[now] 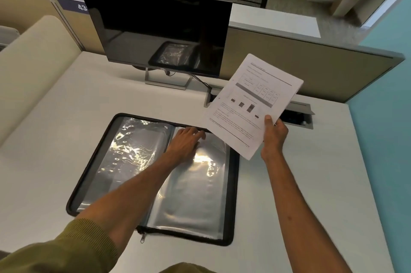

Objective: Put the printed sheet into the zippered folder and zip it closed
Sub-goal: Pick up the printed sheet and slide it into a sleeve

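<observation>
Printed sheet point(251, 103) pinched in my right hand point(274, 137), held clear so my flat left hand point(184, 143) can part a sleeve point(189, 201) of the zippered folder point(234, 183)

Folder point(234, 186): black cloth edging w/ glossy, crinkled clear plastic sleeves. Sheet point(251, 103): matt white paper. Tabletop point(311, 183): smooth, matt. Monitor point(155, 26) screen: glossy black.

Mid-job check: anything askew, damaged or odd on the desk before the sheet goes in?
Nothing damaged or spilled. The zippered folder lies open, slightly askew on the desk, its clear sleeves wrinkled. The cable hatch behind the printed sheet stands open. The right hand holds the sheet in the air.
</observation>
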`<state>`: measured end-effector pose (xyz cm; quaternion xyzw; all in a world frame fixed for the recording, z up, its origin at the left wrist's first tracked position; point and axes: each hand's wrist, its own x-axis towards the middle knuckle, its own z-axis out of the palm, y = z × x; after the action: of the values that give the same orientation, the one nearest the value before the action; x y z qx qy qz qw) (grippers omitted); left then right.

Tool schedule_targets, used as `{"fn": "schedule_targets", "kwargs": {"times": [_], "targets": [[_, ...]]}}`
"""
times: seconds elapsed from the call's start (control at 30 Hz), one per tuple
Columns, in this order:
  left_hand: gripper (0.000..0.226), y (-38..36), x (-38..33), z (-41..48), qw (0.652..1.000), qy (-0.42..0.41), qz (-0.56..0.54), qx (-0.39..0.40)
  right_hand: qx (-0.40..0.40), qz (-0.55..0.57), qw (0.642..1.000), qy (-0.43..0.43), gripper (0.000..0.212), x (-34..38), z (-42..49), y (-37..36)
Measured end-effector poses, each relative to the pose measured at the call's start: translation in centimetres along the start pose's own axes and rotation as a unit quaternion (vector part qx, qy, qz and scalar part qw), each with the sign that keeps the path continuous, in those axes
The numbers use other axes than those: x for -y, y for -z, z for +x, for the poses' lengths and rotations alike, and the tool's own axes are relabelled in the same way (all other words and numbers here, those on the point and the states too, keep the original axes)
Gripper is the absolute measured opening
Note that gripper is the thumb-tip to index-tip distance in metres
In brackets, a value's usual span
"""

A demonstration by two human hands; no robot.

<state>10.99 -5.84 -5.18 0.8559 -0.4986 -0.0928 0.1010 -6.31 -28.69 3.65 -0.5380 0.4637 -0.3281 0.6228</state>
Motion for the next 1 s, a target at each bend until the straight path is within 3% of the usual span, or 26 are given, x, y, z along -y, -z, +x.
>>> {"fn": "schedule_targets", "kwargs": {"times": [0.2, 0.43, 0.7, 1.0], "targets": [[0.064, -0.4, 0.1, 0.3, 0.999, -0.012, 0.039, 0.003, 0.018, 0.033, 0.999, 0.013, 0.029, 0.6, 0.1, -4.3], [0.049, -0.7, 1.2, 0.2, 0.996, -0.047, 0.077, -0.010, 0.063, 0.043, 0.997, 0.010, 0.033, -0.3, -0.7, -8.9], [0.064, -0.8, 1.1, -0.3, 0.995, -0.077, 0.066, 0.023, 0.051, 0.059, 0.997, 0.023, 0.027, -0.4, -0.1, -12.0], [0.085, -1.4, 2.1, -1.5, 0.990, -0.117, 0.074, 0.007, 0.053, 0.053, 0.997, 0.015, 0.028, -2.1, -0.4, -14.1]]}}
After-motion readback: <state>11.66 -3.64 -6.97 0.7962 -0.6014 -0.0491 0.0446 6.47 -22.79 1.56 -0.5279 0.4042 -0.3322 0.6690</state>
